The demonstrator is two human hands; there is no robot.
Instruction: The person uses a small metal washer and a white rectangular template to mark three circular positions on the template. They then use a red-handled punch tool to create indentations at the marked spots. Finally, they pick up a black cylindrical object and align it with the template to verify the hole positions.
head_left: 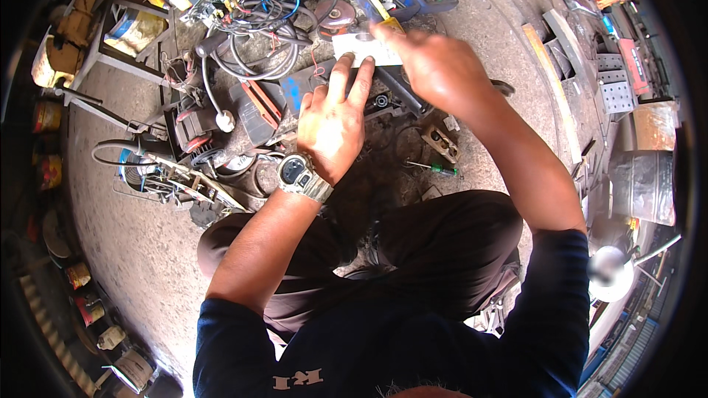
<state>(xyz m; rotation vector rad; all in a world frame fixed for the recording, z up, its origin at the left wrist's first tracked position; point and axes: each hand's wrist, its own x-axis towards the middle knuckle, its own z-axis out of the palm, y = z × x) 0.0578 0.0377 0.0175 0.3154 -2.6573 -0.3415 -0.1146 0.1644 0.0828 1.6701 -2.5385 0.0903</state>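
Observation:
My left hand (332,121), a watch (297,172) on its wrist, is open, with its fingertips pressed on a flat white piece (345,46). My right hand (442,74) is closed and somewhat blurred at the piece's right end. A yellow part (391,25) shows at its fingers; I cannot make out what it grips. Under the white piece lies a dark metal bar (400,90), slanting toward me. Beside my left hand are a dark flat plate (252,114) and red-edged strips (262,103).
Coiled grey cable (254,66) lies at the far left, near a brown disc (335,15). A blue toolbox (431,0) stands at the back. Closer to me lie a green-handled screwdriver (442,170) and a slotted block (440,144). Metal stock (553,88) lines the right; a frame (136,59) stands left.

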